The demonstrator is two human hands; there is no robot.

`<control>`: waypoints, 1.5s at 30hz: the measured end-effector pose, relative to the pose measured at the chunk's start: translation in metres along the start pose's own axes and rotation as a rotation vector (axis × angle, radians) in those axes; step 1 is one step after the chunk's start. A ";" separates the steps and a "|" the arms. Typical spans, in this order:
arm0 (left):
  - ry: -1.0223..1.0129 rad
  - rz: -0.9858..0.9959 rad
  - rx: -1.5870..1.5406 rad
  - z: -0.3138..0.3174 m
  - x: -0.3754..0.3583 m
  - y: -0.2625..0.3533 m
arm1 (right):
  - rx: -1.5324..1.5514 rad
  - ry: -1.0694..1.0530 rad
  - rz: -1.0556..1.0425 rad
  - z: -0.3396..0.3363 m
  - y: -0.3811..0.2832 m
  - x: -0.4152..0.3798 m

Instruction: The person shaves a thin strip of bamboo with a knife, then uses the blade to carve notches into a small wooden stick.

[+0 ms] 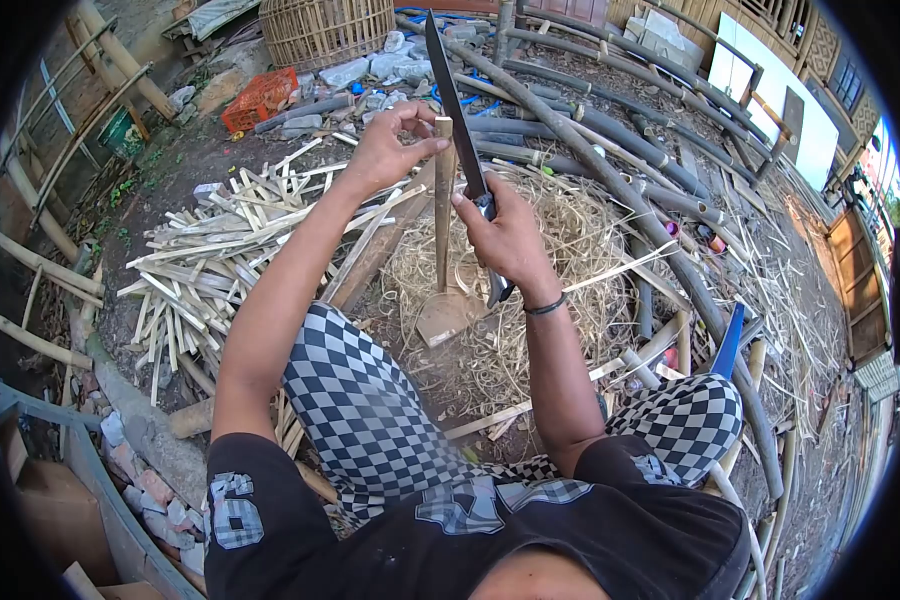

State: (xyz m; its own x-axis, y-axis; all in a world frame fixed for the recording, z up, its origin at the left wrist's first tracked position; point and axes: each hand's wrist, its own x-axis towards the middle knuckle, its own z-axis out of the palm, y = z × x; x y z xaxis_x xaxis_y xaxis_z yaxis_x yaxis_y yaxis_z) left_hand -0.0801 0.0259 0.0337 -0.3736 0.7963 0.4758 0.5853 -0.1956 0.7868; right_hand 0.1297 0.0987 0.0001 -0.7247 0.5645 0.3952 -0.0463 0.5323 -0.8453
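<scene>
My left hand is closed at the top of an upright split bamboo piece, thumb and fingertips right at its upper end. The lower end of the bamboo stands at a wooden chopping block on the ground between my legs. My right hand is wrapped round the handle of a large knife. Its long dark blade points up and slightly left, just to the right of the bamboo. Part of the handle shows below my fist.
A heap of split bamboo sticks lies to the left. Curly bamboo shavings surround the block. Long bamboo poles stretch across the back and right. Behind are an orange crate, a woven basket and rubble.
</scene>
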 end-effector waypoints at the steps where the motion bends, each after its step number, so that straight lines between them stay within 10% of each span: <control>1: 0.036 0.065 0.146 -0.002 0.000 -0.001 | 0.001 0.000 0.002 0.003 0.005 -0.001; 10: 0.023 -0.024 0.197 -0.008 -0.001 0.005 | 0.043 -0.189 0.221 0.017 0.028 -0.010; 22: -0.023 -0.048 0.381 -0.008 -0.001 0.015 | -0.067 -0.001 -0.050 0.019 0.025 -0.028; 45: 0.215 -0.164 0.308 -0.058 0.001 -0.038 | -0.342 -0.489 0.035 -0.094 0.018 -0.066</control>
State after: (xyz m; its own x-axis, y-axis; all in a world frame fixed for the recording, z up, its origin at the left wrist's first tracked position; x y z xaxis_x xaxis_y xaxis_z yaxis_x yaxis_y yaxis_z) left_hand -0.1448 0.0005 0.0269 -0.6026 0.6584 0.4510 0.6813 0.1303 0.7203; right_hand 0.2413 0.1302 -0.0078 -0.9581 0.2722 0.0891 0.1483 0.7375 -0.6589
